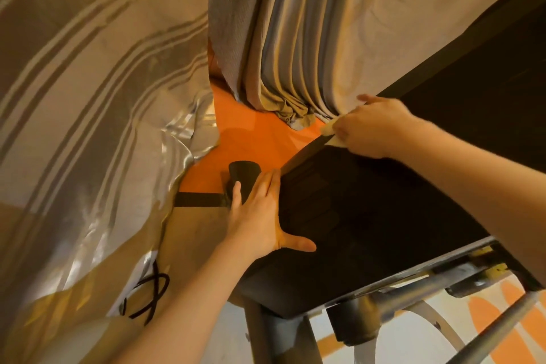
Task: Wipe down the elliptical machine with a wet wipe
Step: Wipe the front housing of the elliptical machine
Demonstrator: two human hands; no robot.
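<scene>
From my feed, a shiny striped curtain (88, 97) filled the left side, a black cable (150, 295) looped on the floor below it. My left hand (260, 216) lay flat with fingers straight and spread against the near left edge of the elliptical machine's black housing (369, 230), fingertips reaching a black knob (243, 173) above the orange floor (251, 133). Behind hung a grey pleated curtain (295, 53). Farther right, my right hand (372, 127) curled around the pale wet wipe (329, 128), pressing it onto the housing's far upper edge. Grey frame tubes (399, 304) ran beneath.
</scene>
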